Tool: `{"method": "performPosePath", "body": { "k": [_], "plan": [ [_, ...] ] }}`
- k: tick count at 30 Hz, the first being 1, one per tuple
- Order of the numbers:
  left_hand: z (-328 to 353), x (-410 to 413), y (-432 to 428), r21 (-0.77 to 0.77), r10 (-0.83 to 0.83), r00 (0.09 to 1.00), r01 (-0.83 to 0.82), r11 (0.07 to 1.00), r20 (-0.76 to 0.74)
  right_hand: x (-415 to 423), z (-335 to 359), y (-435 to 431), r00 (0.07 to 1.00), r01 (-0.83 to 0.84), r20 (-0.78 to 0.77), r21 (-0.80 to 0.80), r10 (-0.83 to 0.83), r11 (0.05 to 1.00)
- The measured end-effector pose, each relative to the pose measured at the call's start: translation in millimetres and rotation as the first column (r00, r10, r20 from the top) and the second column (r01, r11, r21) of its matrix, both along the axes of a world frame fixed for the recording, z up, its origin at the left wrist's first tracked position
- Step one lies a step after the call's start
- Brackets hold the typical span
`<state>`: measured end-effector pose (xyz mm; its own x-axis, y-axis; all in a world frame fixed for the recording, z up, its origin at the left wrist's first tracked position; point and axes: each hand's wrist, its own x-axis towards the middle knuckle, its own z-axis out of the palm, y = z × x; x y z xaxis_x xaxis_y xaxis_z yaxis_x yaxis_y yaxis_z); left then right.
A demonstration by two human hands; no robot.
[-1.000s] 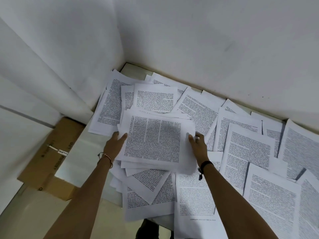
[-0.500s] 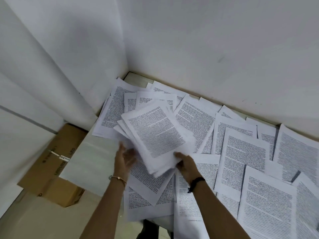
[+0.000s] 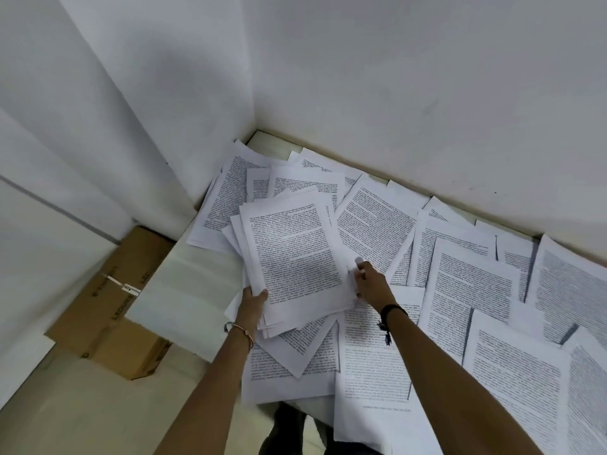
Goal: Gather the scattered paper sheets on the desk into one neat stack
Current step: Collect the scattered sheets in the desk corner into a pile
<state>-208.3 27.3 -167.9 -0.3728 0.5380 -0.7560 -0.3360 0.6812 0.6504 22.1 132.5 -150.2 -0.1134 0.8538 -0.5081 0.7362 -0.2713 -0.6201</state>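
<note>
- Near left of desk: left hand grips stack corner, right hand pinches its right edge.
- Risk: stack is uneven, could fan and slip from grip.

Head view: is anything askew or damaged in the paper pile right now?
The bundle of white printed sheets gripped by the left hand and right hand is fanned, its edges misaligned with corners poking out lower left. Loose printed sheets around it overlap at mixed angles. No tears visible.
</note>
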Motion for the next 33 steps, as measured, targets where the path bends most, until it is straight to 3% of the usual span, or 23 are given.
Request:
{"method": "performPosePath", "body": {
  "k": [2,7,13,18,24,27,30,33],
  "plan": [
    [-2.5,5.4,-2.8,-0.028,-0.025,0.998,0.023,0.999,-0.061,-0.7,-0.9,2.7,0.998,-0.027,0.060,0.041,0.025,0.999],
    [-11.9,3.6,-8.2,-0.012,-0.057,0.994,0.056,0.998,-0.091,-1.4,-0.2,17.2,0.980,0.173,-0.099,0.003,-0.172,0.985],
    [-11.9,-6.0,-8.7,-0.035,-0.001,0.998,-0.001,0.999,-0.068,-1.0,3.6,21.9,0.995,0.019,0.095,0.088,-0.027,0.996],
    [-15.9,3.9,-13.3,-0.073,-0.066,0.982,0.054,0.996,-0.176,7.8,-7.9,-4.6,0.990,0.102,0.087,0.071,-0.108,0.992],
    [-13.3,10.3,-10.0,-0.103,-0.116,0.951,0.089,0.991,-0.285,10.8,-16.1,-28.2,0.983,0.183,0.014,-0.023,-0.183,0.983],
    [-12.6,9.6,-9.0,-0.094,-0.115,0.958,0.093,0.991,-0.264,8.0,-14.0,-34.8,0.992,0.121,0.031,-0.068,-0.119,0.990],
    [-12.2,9.2,-8.0,-0.052,-0.132,0.968,0.123,0.991,-0.211,10.9,-13.5,-36.4,0.985,0.173,0.016,-0.058,-0.172,0.983],
    [-11.7,3.7,-11.0,0.004,-0.144,0.973,0.148,0.989,-0.178,13.3,-10.2,-36.9,1.000,0.006,-0.008,-0.208,-0.008,0.978]
  ]
}}
